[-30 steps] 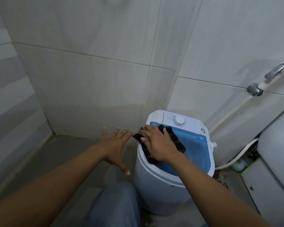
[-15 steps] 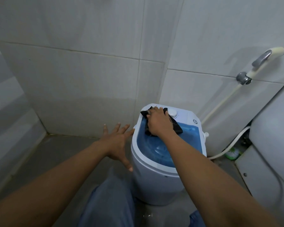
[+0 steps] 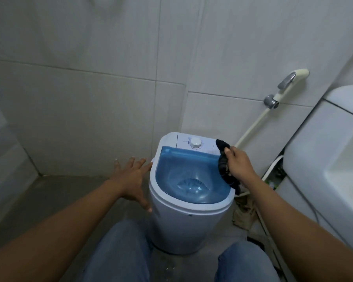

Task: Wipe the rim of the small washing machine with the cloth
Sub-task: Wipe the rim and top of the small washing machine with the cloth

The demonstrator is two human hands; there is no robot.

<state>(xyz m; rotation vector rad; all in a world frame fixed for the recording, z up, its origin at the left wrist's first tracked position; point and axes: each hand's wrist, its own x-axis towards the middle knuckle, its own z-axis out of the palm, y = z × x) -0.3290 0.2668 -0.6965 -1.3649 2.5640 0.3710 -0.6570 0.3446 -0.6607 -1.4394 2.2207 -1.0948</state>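
Note:
A small white washing machine (image 3: 189, 226) stands on the floor in the corner, with a clear blue lid and a white dial (image 3: 195, 142) on its back panel. My right hand (image 3: 238, 166) grips a dark cloth (image 3: 224, 165) and presses it along the right side of the white rim (image 3: 157, 192). The cloth runs from the back right corner down the rim's right edge. My left hand (image 3: 133, 178) is spread with fingers apart beside the machine's left wall, touching it or nearly so, holding nothing.
Tiled walls close in behind and to the left. A white toilet (image 3: 326, 171) stands at the right, with a spray hose (image 3: 287, 84) on the wall above. A crumpled rag (image 3: 243, 213) lies on the floor between machine and toilet. My knees in jeans (image 3: 118, 255) are below.
My right hand has carried the cloth from the rim's left side, over the back by the dial, to the right side. My left hand stayed beside the machine. The view has shifted.

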